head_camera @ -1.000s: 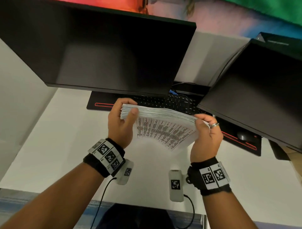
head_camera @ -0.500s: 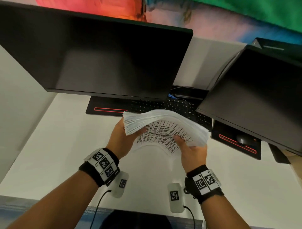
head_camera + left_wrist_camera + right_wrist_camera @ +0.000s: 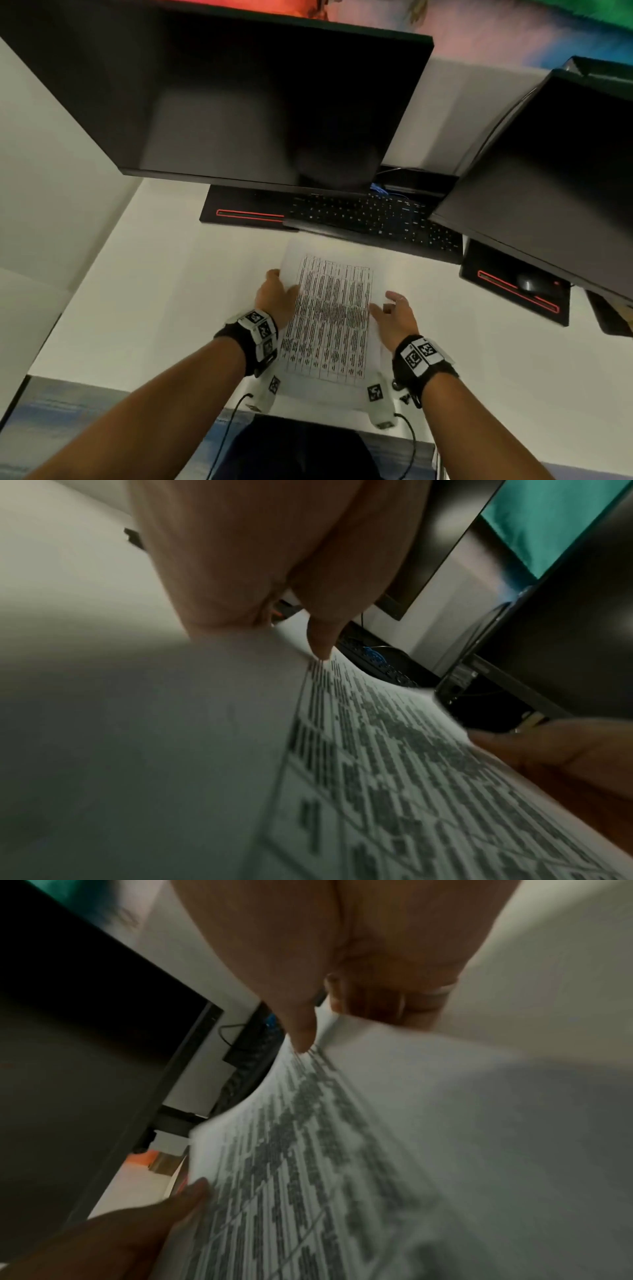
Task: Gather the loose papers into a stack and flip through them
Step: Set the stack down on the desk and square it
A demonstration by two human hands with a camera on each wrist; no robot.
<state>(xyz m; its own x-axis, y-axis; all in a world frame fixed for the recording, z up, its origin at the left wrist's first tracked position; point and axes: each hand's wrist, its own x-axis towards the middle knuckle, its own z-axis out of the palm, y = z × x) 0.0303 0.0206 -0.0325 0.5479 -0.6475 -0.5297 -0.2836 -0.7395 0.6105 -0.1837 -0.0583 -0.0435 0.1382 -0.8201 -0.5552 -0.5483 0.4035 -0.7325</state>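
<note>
A person seated at a white surface is holding a stack of papers between both hands, the top sheet showing a printed table of dark rows and columns. The stack is sitting at the near middle of the surface, in front of the keyboard, with its lower edge reaching toward the near edge; whether it is lying flat or being held slightly above the surface cannot be told, since the sheets are blurred.

The left hand is gripping the left edge of the papers, its thumb lying on the top sheet and its fingers curling around the edge; the left wrist view is showing the thumb tip pressing down just beside the printed table. The right hand is resting at the right edge, its thumb touching the top sheet while its fingers are spread and loosely extended along the side; whether they are hooking under the stack cannot be told.

Behind the papers, a large dark monitor is hanging over the far part of the surface, and a second dark monitor is standing at the right. A mouse is lying on a black pad with red trim near the right edge. Both wrists are wearing black bands carrying square printed markers.
</note>
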